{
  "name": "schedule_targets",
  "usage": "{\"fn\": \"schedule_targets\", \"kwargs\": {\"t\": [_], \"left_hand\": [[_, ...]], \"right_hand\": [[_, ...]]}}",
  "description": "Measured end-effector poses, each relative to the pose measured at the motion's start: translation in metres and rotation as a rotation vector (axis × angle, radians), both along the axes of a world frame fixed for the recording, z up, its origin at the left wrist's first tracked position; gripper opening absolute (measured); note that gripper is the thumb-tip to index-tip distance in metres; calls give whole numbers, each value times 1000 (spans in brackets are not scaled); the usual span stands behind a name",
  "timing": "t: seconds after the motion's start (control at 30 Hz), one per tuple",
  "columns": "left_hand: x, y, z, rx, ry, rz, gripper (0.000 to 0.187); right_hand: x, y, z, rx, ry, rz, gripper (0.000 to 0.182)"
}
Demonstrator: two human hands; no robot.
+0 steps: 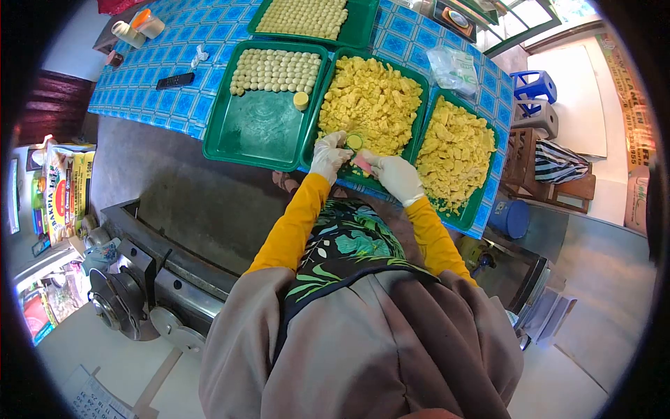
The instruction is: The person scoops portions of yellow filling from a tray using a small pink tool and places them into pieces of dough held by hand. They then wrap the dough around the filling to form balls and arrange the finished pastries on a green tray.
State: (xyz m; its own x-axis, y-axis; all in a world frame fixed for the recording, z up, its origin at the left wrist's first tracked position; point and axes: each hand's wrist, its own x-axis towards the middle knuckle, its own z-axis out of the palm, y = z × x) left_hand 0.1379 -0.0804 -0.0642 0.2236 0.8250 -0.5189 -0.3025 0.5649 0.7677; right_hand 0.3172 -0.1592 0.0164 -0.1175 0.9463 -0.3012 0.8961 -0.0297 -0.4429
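My left hand (329,155), in a pale glove, has its fingers closed at the side of a small round mould (354,142) with a green rim and yellow filling level inside. My gloved right hand (396,176) pinches a flat pink scraper (363,165) just below the mould. Both hands are over the near edge of a green tray (421,105) heaped with crumbly yellow dough (373,98). To the left, another green tray (262,133) bears rows of small pale dough balls (276,70) and one yellow round piece (301,101).
A third tray of yellow dough (453,150) stands at the right, and one with more dough balls (300,17) at the back. On the blue checked tablecloth (160,105) are a remote control (175,81), a plastic bag (452,70) and jars (148,24). Stools (534,85) stand beyond.
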Motion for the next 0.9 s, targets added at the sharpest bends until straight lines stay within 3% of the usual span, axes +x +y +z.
{"fn": "schedule_targets", "kwargs": {"t": [0.07,0.1,0.13,0.2,0.27,0.33,0.37,0.47,0.53,0.6,0.67,0.73,0.77,0.83,0.9], "left_hand": [[-3,6,6,406,612,-448,69],[2,6,43,635,1017,-623,53],[7,6,40,635,1014,-626,53],[14,9,39,890,1162,-721,37],[12,12,42,869,1151,-767,40],[6,8,43,607,1139,-576,43],[-4,4,33,665,1083,-445,44],[-21,3,33,678,984,-453,46],[-24,5,38,566,1062,-574,41],[-29,4,38,504,1024,-837,36],[-20,-7,35,569,1003,-711,28],[-14,-17,14,659,966,-552,31],[-15,-17,11,658,978,-614,32],[-15,-16,39,556,961,-613,30],[-16,-15,43,449,946,-611,29]], "right_hand": [[5,0,6,31,37,12,35],[2,0,19,75,-7,-26,35],[-1,0,26,116,-51,-65,36],[-5,-3,21,168,-59,-105,37],[-6,-6,16,221,-67,-146,38],[-8,-12,14,233,-128,-88,41],[-9,-14,12,233,-125,-88,41],[-12,-24,5,288,-165,-53,43],[-19,-22,-2,223,-271,-23,38],[-27,-18,-8,144,-248,-36,36],[-30,-16,-11,61,-229,-51,34],[-29,-10,-6,116,-53,-50,27],[-29,-10,1,115,-53,-52,27],[-32,-6,27,40,398,-225,29],[-34,-2,27,65,354,-208,31]]}}
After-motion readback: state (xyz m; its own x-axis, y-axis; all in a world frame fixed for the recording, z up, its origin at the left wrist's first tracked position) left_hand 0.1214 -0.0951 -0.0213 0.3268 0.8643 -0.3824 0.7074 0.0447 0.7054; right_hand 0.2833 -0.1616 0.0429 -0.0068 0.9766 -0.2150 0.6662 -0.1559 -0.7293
